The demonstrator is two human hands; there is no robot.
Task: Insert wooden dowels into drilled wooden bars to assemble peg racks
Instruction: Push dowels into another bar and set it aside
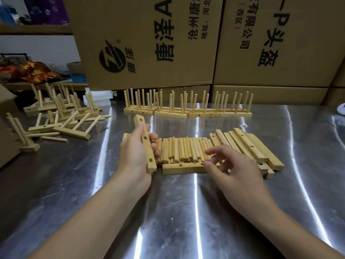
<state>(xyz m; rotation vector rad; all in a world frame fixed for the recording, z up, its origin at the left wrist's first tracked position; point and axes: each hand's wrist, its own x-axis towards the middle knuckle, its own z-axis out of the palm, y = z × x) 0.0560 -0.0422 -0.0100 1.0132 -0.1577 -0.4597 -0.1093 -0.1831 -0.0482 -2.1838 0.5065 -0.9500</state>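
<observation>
The left hand (134, 152) grips a drilled bar (146, 144), tilted up off the steel surface (186, 202), just left of the heap of loose dowels (184, 150). The right hand (233, 165) hovers over their near ends, fingers loose and spread, holding nothing. Behind them stand finished racks (186, 107)

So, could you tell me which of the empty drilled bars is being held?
The bar gripped in the left hand, raised steeply on end; the other loose bars lie flat beside the dowels.
</observation>
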